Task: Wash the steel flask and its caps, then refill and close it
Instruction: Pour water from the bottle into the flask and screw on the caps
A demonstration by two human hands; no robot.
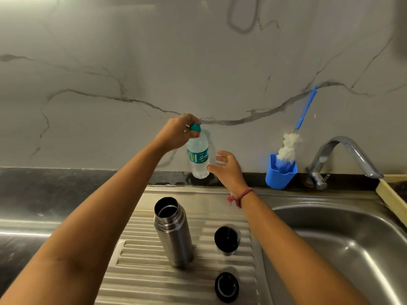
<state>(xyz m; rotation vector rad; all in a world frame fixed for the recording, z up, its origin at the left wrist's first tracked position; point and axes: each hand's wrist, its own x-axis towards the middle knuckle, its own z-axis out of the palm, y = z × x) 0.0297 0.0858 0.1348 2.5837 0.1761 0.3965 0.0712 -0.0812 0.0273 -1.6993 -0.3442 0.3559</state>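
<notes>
The steel flask (pixel 172 232) stands upright and uncapped on the ribbed drainboard (pixel 141 271). Two caps lie to its right: a steel cup cap (pixel 227 240) with its dark opening up, and a black inner cap (pixel 226 287) nearer me. A clear plastic water bottle (pixel 198 159) with a teal label stands at the back of the counter against the wall. My left hand (pixel 179 134) grips its teal cap from above. My right hand (pixel 228 168) is beside the bottle's lower part with fingers spread, a fingertip touching it.
A blue holder (pixel 280 176) with a blue-handled bottle brush (pixel 288 148) stands at the back. A steel tap (pixel 343 155) curves over the sink basin (pixel 343 249) on the right. Dark counter (pixel 44 190) lies left. A wooden strip (pixel 392 194) is at the right edge.
</notes>
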